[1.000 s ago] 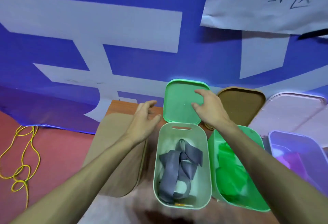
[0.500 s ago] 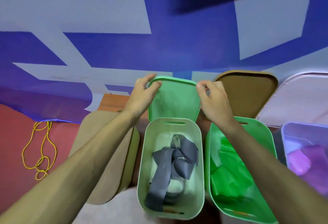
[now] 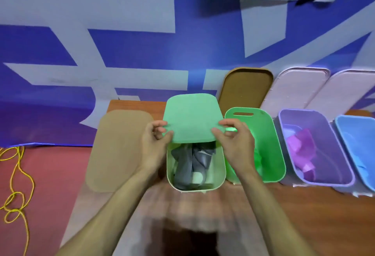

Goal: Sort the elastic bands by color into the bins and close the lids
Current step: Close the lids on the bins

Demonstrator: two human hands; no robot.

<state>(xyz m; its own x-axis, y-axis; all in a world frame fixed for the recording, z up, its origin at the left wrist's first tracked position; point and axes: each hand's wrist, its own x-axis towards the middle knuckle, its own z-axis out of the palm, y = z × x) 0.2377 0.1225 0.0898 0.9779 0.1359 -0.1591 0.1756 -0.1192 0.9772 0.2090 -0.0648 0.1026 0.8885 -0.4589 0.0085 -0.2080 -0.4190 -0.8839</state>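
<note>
– Two hands on one lid? Where does it sit?

– Over the far half of the pale green bin (image 3: 195, 187). The left hand (image 3: 153, 146) pinches the mint-green lid (image 3: 190, 117) at its near-left corner, thumb on top. The right hand (image 3: 236, 144) pinches the near-right corner the same way.

– And its long axis?

– It runs away from the person, in line with the bin's own long axis, so I see no need to turn it. The near edge looks raised above the bin. I cannot tell whether the far edge touches the far rim.

– What shows beneath?

– The grey elastic bands (image 3: 190, 162), heaped in the bin's uncovered near half.

– So the move?

– My guess is to draw the lid toward the bin's near rim and lower it flat. Both hands are equally close, one on each side of the bin.

– Anything crowding it?

– The bright green bin (image 3: 269, 134) stands just right of the bin, open. A tan-lidded bin (image 3: 119, 146) sits just left.
</note>
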